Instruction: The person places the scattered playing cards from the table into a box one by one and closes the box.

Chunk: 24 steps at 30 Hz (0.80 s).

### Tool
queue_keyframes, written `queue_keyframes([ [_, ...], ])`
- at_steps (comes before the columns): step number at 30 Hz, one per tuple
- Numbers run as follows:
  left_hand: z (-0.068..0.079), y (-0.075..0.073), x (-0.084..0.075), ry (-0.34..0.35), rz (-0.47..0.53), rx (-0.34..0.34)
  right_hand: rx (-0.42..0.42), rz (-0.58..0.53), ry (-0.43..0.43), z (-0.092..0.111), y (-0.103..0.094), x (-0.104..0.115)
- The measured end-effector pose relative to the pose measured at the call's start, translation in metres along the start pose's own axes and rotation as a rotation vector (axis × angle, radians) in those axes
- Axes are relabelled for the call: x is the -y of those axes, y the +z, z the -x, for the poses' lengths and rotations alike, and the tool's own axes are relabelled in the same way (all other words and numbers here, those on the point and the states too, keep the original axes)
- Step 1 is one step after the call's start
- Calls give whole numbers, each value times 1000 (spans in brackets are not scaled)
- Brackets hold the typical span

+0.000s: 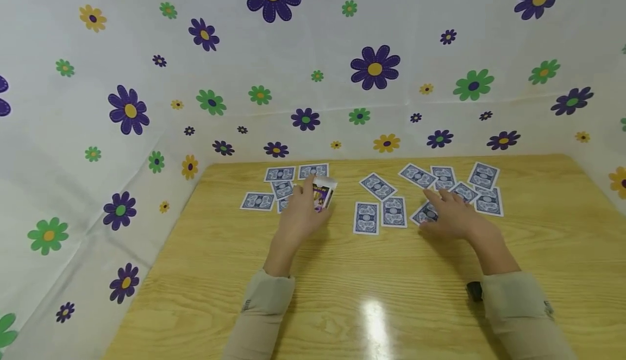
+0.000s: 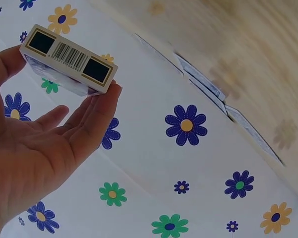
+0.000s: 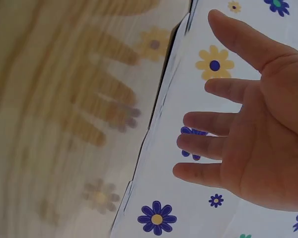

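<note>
In the head view my left hand (image 1: pixel 300 218) holds a playing-card box (image 1: pixel 324 193) with a purple front and a raised white flap. The left wrist view shows the box's barcode end (image 2: pixel 69 55), the box pinched between thumb and fingertips above the table. My right hand (image 1: pixel 454 218) hovers with fingers spread over the right-hand group of face-down cards, partly hiding a tilted card (image 1: pixel 424 213). Nothing is in its palm (image 3: pixel 263 148) in the right wrist view. Blue-backed cards also lie near the left hand, such as one card (image 1: pixel 257 201), some partly covered by it.
Between the hands lie three face-down cards, including an upright one (image 1: pixel 366 219). Farther right, several cards overlap near a corner card (image 1: pixel 488 201). The wooden table (image 1: pixel 332 289) meets a flower-print cloth (image 1: pixel 337 39) at the back and left. A small black object (image 1: pixel 474 291) shows beside the right sleeve.
</note>
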State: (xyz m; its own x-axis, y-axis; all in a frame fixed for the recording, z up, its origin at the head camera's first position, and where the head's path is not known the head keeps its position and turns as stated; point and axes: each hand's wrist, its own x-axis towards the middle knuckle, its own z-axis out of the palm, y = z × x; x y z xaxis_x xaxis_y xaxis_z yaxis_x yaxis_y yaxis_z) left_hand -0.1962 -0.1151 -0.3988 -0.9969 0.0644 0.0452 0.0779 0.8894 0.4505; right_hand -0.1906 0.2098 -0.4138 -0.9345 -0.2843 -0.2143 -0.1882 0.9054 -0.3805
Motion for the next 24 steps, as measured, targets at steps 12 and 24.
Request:
queue_keyframes([
  [12,7,-9,-1,27,21,-47,97,2,28,-20,-5,-5],
  [24,6,-8,3,57,-22,-47,58,46,42,-25,-4,-3],
])
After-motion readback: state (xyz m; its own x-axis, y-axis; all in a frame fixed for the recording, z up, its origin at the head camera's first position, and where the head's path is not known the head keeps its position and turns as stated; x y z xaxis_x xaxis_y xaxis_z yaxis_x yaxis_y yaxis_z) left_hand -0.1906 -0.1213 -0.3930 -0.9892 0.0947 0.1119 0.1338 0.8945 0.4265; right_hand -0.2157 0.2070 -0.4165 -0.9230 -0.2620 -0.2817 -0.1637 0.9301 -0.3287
